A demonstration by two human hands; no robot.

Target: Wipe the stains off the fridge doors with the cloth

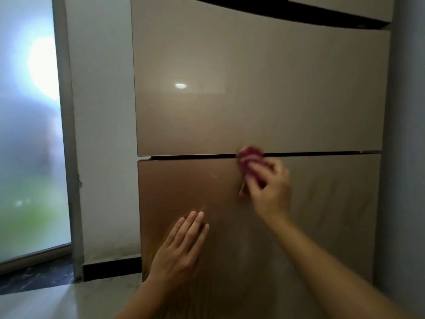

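A tall fridge with glossy champagne-coloured doors fills the view. Its middle door [259, 93] sits above the lower door [333, 203], with a dark gap between them. My right hand [269, 187] grips a bunched red cloth [249, 155] and presses it on the top edge of the lower door, right at the gap. The cloth is blurred. My left hand [181, 247] lies flat with fingers together on the lower door, left of and below the right hand. Faint streaks show on the lower door.
A white wall [103, 134] stands left of the fridge, with a black skirting board [112, 268] at its foot. A frosted glass door [30, 134] is at far left. Pale floor tiles [69, 300] lie below. A grey wall [407, 157] borders the fridge's right side.
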